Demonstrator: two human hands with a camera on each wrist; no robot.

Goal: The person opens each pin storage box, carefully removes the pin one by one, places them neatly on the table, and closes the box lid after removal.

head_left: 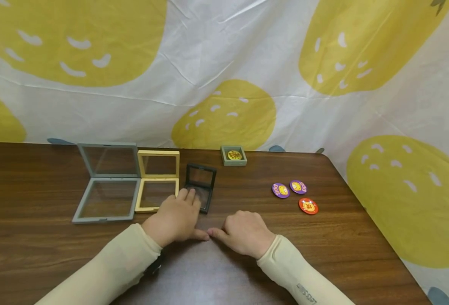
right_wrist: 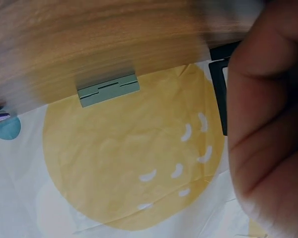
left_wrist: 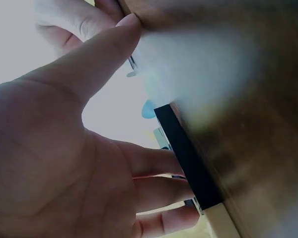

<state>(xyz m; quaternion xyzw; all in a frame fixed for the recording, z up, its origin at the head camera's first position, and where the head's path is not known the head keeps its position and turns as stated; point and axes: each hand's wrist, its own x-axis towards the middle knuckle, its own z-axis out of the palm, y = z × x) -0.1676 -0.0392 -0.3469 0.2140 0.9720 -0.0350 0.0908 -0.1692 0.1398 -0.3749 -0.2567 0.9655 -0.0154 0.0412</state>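
My left hand (head_left: 176, 216) lies with straight fingers over the lower half of a small black hinged display frame (head_left: 203, 169), whose other half stands upright. In the left wrist view the fingertips meet the edge of this black frame (left_wrist: 186, 156). My right hand (head_left: 247, 233) rests to the right of it, fingers curled under and holding nothing visible. The two thumb tips meet or nearly meet in front of the frame. Left of the black frame, a yellow hinged frame (head_left: 158, 153) and a larger grey-blue one (head_left: 81, 207) stand unfolded, each with clear film.
A small green frame box (head_left: 239, 163) holding a round yellow badge (head_left: 234, 155) sits at the table's back edge. Two purple badges (head_left: 280, 190) and a red badge (head_left: 308, 206) lie at the right. Behind the brown table (head_left: 342, 254) hangs a patterned cloth (head_left: 224, 55).
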